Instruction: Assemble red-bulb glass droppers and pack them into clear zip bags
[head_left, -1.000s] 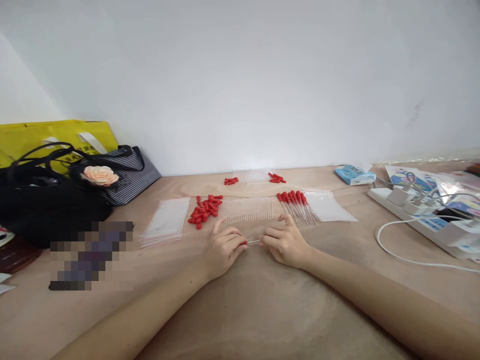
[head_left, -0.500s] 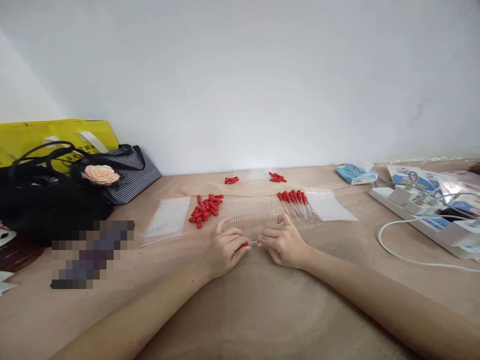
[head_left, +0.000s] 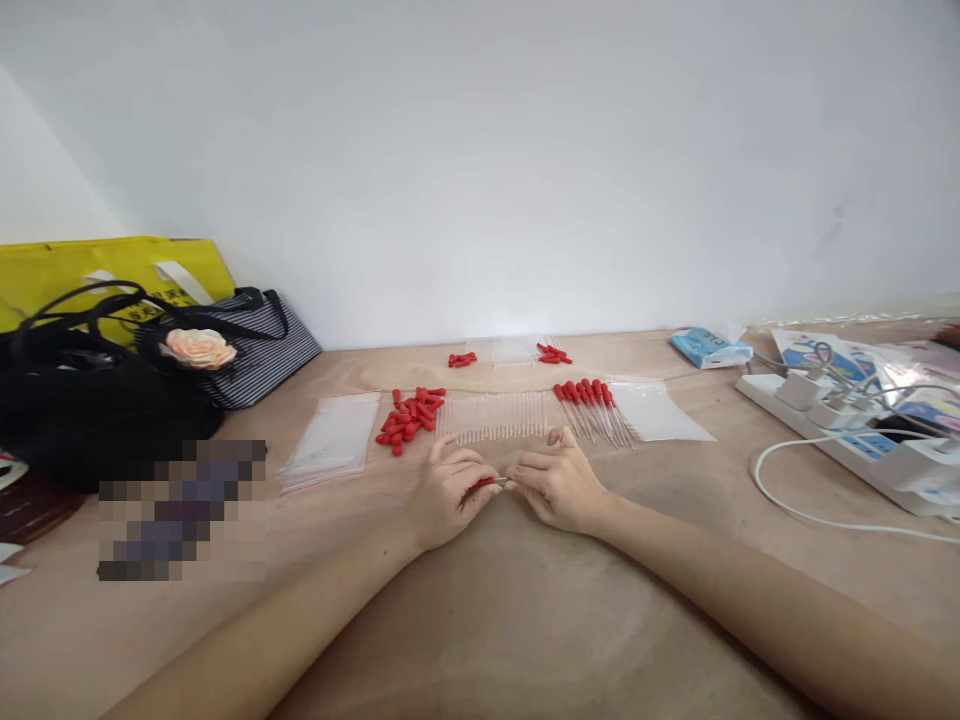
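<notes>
In the left hand (head_left: 448, 497), clamped between thumb and fingers, a red bulb (head_left: 481, 484). In the right hand (head_left: 557, 490), pinched just beside it, a thin clear tube (head_left: 502, 480), with only a short length showing between the two sets of fingertips. Both over the middle of the table (head_left: 510, 620). How deep in the bulb: hidden by the fingers, impossible to tell.

Judging by the pose, probably at the step of seating tube in bulb. Best to grip the tube close to the bulb's mouth, line both up on one axis and press with a slight twist, never sideways: slim, so likely to snap if bent. Better to pinch the bulb near its neck than at its round end, to stop it folding.

On the table, beyond the left hand, loose bulbs (head_left: 409, 420) in a heap; right of these, a row of tubes (head_left: 495, 415); farther right, a fan of capped tubes (head_left: 586, 393), red ends far. Left of the heap, clear bags (head_left: 330, 440). Farther off, near a plain pale wall (head_left: 487, 150), small bulbs (head_left: 463, 360) in two groups. At the right, a blue pack (head_left: 697, 347) and a power strip (head_left: 868, 443); at the left, a yellow bag (head_left: 45, 275), a striped bag (head_left: 262, 350) and a black bag (head_left: 97, 420).
</notes>
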